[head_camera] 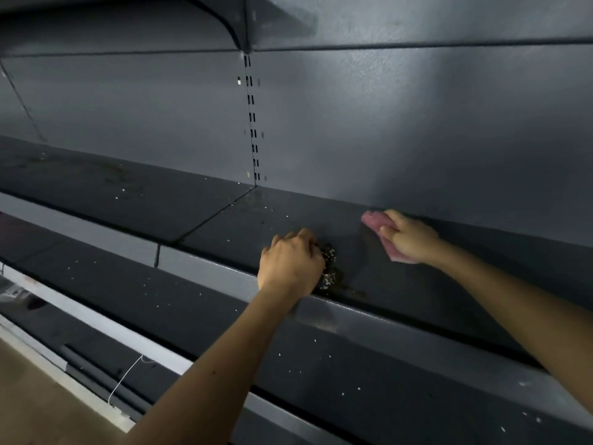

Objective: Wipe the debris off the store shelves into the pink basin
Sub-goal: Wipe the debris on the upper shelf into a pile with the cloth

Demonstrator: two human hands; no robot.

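Debris [329,269] is my landmark here: a small heap of pale and brown crumbs on the dark middle shelf [224,216], close to its front lip. Far to the left of the heap, loose white specks dot the same shelf, and more lie scattered on the lower shelf [192,303] beneath it. A slotted upright [252,123] runs up the back panel, above and to the left of the heap. My left hand [290,264] sits right against the heap's left side, fingers curled inward and cupped around the crumbs, wrist over the shelf's front edge; whether any crumbs are actually held inside it I cannot tell. To the right of the heap, further back where the shelf meets the back panel, my right hand [409,237] grips a pink cloth [375,221], fingers closed over it and pressing it onto the shelf. The cloth sticks out past my fingers toward the heap, well apart from it.
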